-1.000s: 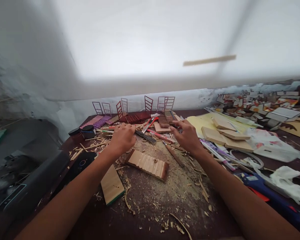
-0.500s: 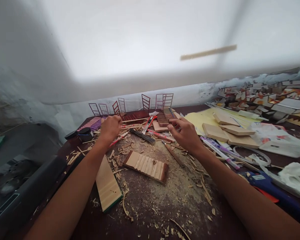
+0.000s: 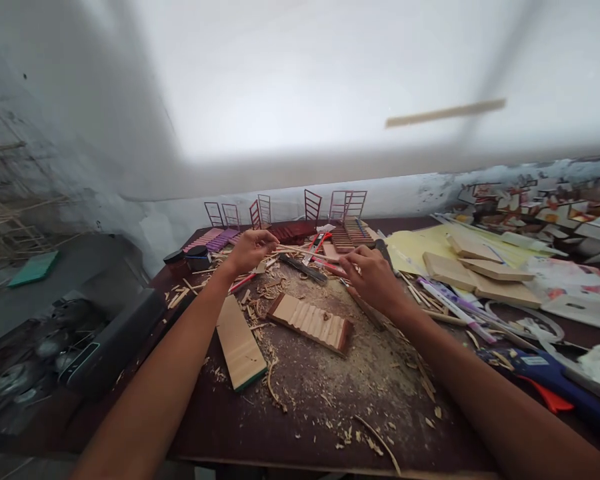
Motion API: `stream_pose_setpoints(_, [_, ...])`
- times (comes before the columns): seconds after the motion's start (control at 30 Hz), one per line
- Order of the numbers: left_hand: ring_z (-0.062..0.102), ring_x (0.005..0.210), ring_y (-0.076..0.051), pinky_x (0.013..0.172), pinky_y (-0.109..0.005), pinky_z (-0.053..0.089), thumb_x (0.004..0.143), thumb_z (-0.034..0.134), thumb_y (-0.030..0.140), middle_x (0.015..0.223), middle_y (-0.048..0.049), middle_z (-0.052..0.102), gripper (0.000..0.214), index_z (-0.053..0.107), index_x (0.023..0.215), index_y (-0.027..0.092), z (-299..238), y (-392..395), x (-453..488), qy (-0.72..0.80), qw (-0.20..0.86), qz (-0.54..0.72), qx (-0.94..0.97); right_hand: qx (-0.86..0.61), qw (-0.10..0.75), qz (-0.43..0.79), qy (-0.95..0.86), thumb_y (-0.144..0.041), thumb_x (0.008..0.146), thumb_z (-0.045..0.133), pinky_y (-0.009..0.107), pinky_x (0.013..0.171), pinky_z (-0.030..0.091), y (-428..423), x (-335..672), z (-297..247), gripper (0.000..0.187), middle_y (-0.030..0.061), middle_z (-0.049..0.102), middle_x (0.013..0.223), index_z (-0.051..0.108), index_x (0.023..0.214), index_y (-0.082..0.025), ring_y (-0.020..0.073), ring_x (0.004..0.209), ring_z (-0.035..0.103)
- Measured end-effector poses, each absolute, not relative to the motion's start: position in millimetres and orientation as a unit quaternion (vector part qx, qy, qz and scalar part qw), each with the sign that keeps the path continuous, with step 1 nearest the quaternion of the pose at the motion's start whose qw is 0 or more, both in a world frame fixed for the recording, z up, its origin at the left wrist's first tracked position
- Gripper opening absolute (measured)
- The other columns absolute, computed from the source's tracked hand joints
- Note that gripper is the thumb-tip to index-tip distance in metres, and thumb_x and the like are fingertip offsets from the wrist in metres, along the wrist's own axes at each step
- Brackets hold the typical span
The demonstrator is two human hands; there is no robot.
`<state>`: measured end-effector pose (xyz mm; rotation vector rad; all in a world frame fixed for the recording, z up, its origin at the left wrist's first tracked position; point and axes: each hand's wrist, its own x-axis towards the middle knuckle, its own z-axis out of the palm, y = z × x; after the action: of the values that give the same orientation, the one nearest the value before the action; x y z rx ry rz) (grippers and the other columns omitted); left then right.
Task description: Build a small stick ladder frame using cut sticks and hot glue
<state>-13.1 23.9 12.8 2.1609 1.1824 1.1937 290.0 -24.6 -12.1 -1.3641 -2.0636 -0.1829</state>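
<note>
A thin pale wooden stick [image 3: 310, 253] stretches between my two hands above the table. My left hand [image 3: 251, 251] is closed around its left end, and the fingers of my right hand [image 3: 371, 275] pinch the other end. Below the stick lie a dark flat strip [image 3: 303, 268] and a red utility knife [image 3: 319, 245]. Nearer to me sits a grooved wooden block [image 3: 310, 323] with brown ends. Left of it is a flat wooden board [image 3: 240, 343] with a green edge. A brown stick-like tool [image 3: 363, 303] is partly hidden under my right hand.
Shavings [image 3: 273, 387] litter the dark table [image 3: 300, 433]. Small ladder-like frames [image 3: 313, 205] stand along the back. Wooden blocks [image 3: 500, 287] lie on yellow paper [image 3: 405, 243] at right, near a blue tool [image 3: 540, 367]. Black round containers [image 3: 199, 257] stand at left.
The wooden stick now shows clearly between both hands, and my hands have come slightly closer together. The camera view has turned a little to the left, so the scene sits further right.
</note>
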Motion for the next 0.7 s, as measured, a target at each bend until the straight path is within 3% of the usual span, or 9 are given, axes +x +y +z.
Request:
stream_pose_setpoints(0.1, [0.071, 0.084, -0.018, 0.079, -0.03, 0.057, 0.089, 0.063, 0.037, 0.092, -0.0102, 0.077, 0.026, 0.072, 0.094, 0.012, 7, 28, -16, 0.422, 0.206, 0.434, 0.769, -0.508, 0.296, -0.078, -0.805, -0.044, 0.103, 0.045, 0.045, 0.087, 0.045, -23, 293, -13, 0.041, 0.0127, 0.067, 0.1, 0.079, 0.102, -0.021, 0.0296, 0.095, 0.057])
stream_pose_setpoints(0.23, [0.073, 0.089, -0.019, 0.083, -0.03, 0.058, 0.092, 0.061, 0.037, 0.098, -0.0108, 0.077, 0.028, 0.071, 0.099, 0.012, 4, 34, -19, 0.443, 0.193, 0.407, 0.775, -0.505, 0.316, -0.073, -0.8, -0.049, 0.1, 0.049, 0.049, 0.09, 0.047, -22, 294, -13, 0.044, 0.0157, 0.064, 0.112, 0.072, 0.123, -0.02, 0.0334, 0.106, 0.057])
stream_pose_setpoints(0.37, [0.072, 0.094, -0.021, 0.088, -0.031, 0.056, 0.088, 0.063, 0.024, 0.1, -0.0101, 0.078, 0.018, 0.075, 0.098, 0.013, -5, 44, -25, 0.499, 0.148, 0.339, 0.784, -0.502, 0.33, -0.057, -0.797, -0.046, 0.1, 0.049, 0.053, 0.097, 0.046, -18, 296, -17, 0.047, 0.0177, 0.063, 0.122, 0.066, 0.132, -0.017, 0.0358, 0.116, 0.056])
stream_pose_setpoints(0.5, [0.071, 0.101, -0.023, 0.092, -0.031, 0.053, 0.083, 0.058, 0.007, 0.107, -0.0111, 0.078, 0.03, 0.076, 0.106, 0.014, -17, 53, -32, 0.564, 0.087, 0.269, 0.776, -0.491, 0.345, -0.038, -0.799, -0.047, 0.099, 0.051, 0.053, 0.099, 0.046, -14, 298, -20, 0.046, 0.0168, 0.063, 0.119, 0.068, 0.13, -0.018, 0.0355, 0.116, 0.057])
stream_pose_setpoints(0.7, [0.071, 0.093, -0.025, 0.088, -0.033, 0.052, 0.079, 0.057, 0.006, 0.096, -0.0116, 0.078, 0.027, 0.079, 0.092, 0.016, -23, 62, -31, 0.603, 0.013, 0.187, 0.776, -0.475, 0.356, -0.022, -0.804, -0.046, 0.098, 0.055, 0.049, 0.098, 0.048, -15, 294, -20, 0.044, 0.0161, 0.064, 0.116, 0.069, 0.127, -0.016, 0.0339, 0.114, 0.059])
